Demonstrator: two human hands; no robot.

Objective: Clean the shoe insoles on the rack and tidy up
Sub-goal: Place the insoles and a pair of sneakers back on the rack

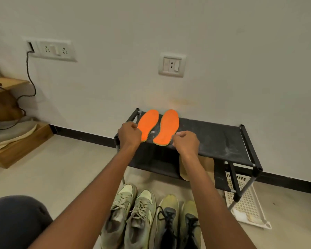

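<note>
Head view has us crouched in front of the rack, looking down at it from above. Two orange insoles lie side by side on the top shelf toward its 9 o'clock end, toes pointing at the wall at 12.

Our left hand is curled at the outer edge of the left insole and looks like it's pinching the rim near the heel. Our right hand is curled too, just beside the right insole's heel, but we honestly can't tell whether it has hold of the edge or is only fisted next to it.

Progress-wise, we'd say it's somewhere in the middle. White powder sits between the insoles and is smeared across the shelf out toward 3 o'clock, so the rack itself needs a wipe. Both pairs of shoes are on the floor at 6 o'clock, clearly waiting for their insoles, so the tidying is all ahead.

Materials: the insoles look like thin flexible foam with a slightly fuzzy top and a pale green rim. The shelf is floppy black fabric stretched over thin metal tubes with plastic corner joints. The shoes are laced mesh sneakers in faded greens. A white perforated plastic tray leans under the rack's 3 o'clock end.
</note>
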